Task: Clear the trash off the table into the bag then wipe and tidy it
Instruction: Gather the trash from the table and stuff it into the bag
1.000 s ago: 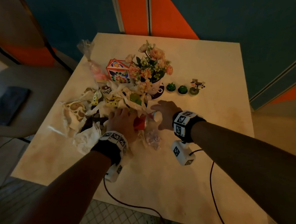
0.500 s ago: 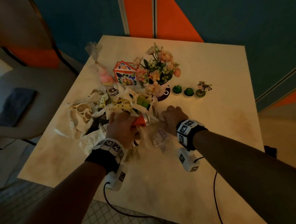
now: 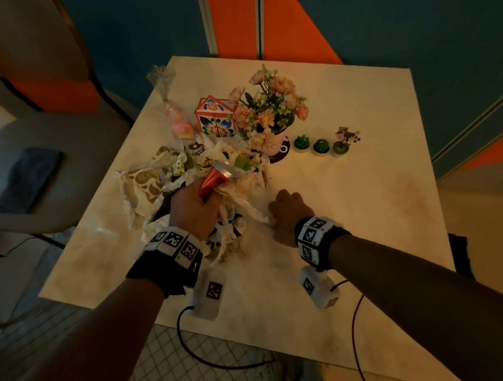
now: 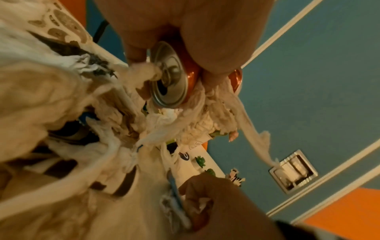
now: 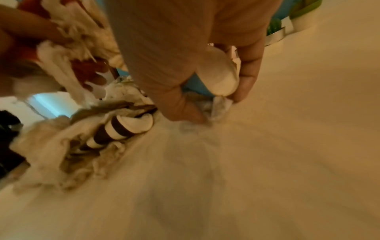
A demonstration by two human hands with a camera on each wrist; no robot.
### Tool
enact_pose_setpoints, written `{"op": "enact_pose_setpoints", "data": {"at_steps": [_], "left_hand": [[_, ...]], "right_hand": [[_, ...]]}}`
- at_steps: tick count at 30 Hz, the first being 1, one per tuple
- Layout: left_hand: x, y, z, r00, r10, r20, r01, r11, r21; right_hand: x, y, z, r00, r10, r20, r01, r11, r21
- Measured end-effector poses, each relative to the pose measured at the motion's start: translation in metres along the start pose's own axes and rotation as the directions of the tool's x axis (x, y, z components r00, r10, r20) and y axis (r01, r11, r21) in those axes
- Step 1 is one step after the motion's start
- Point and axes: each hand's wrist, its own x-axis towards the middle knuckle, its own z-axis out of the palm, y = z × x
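Our left hand (image 3: pixel 195 207) is clamped round an orange can (image 3: pixel 216 177) with tissue bunched against it, lifted to carry off together; our right hand (image 3: pixel 287 215) pinches a white wad (image 5: pixel 218 76) at the table (image 3: pixel 359 225); remaining trash (image 3: pixel 145 184) lies just left; no bag in view.

Dim, warm light falls on a pale square surface (image 3: pixel 346 195). Behind its far edge stand teal walls (image 3: pixel 398 32) with orange panels (image 3: pixel 282 23). A beige chair (image 3: pixel 30 114) sits off the left edge, a dark cloth (image 3: pixel 29 178) on its seat. Checked tile floor (image 3: pixel 177 361) shows below the near edge.
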Motion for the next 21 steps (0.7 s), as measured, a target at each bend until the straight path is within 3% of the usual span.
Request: {"op": "enact_pose_setpoints", "data": {"at_steps": [3,7,13,18,21], "left_hand": [[-0.005,0.004,-0.003,0.990,-0.144,-0.009,0.139,0.969,-0.206],[-0.010,0.011,-0.009,0.952,-0.305,0.007,0.279,0.859,-0.429],[-0.008,0.014,-0.018,0.861,-0.489,0.142,0.443,0.583,-0.681],[-0.006,0.027,-0.024,0.812,-0.495,0.310,0.503,0.324,-0.801],[-0.007,0.039,-0.023,0.784,-0.466,0.410,0.568,0.274,-0.776]], "right_hand": [[0.000,-0.003,0.003,1.000,0.005,-0.022,-0.006,1.000,-0.023],[-0.004,-0.006,-0.005,0.997,0.026,-0.070,-0.021,0.997,0.069],[-0.023,0.007,-0.037,0.968,0.110,-0.226,-0.024,0.935,0.353],[-0.058,0.023,-0.050,0.924,0.257,-0.283,-0.021,0.774,0.633],[-0.080,0.034,-0.058,0.912,0.313,-0.266,-0.017,0.675,0.737]]}}
